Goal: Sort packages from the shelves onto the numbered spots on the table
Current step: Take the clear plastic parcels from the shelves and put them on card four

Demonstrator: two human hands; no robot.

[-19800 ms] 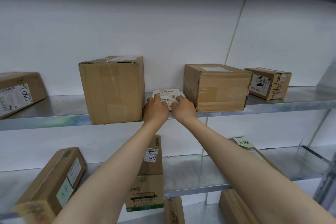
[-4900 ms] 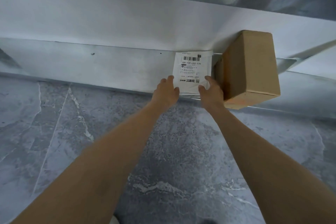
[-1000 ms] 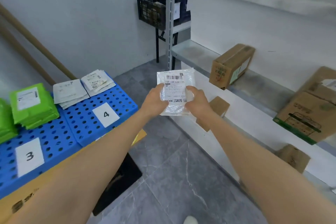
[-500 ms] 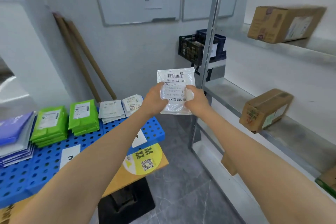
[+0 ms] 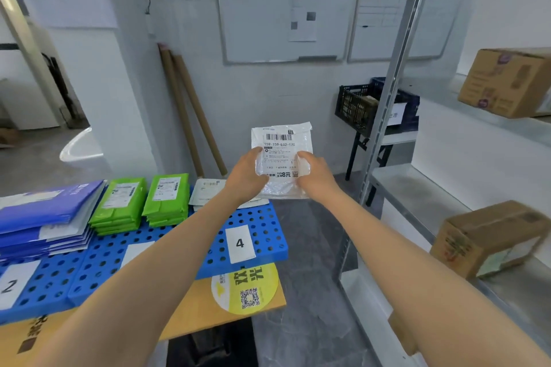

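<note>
I hold a small white plastic mailer (image 5: 281, 155) with a barcode label upright in front of me, just past the table's right end. My left hand (image 5: 247, 177) grips its left edge and my right hand (image 5: 315, 173) grips its right edge. Below lies the blue perforated table top (image 5: 262, 226) with the numbered labels 4 (image 5: 240, 244) and 2 (image 5: 10, 286). White mailers (image 5: 205, 191) lie behind the 4, partly hidden by my left arm.
Two stacks of green mailers (image 5: 143, 202) and a pile of purple ones (image 5: 44, 214) lie on the table's left. The metal shelf (image 5: 417, 185) on the right holds cardboard boxes (image 5: 489, 238). Black crates (image 5: 357, 106) and cardboard tubes (image 5: 190, 116) stand by the wall.
My view has swung left from the shelf toward the table. Both hands keep the white mailer, now nearer the spot marked 4.
</note>
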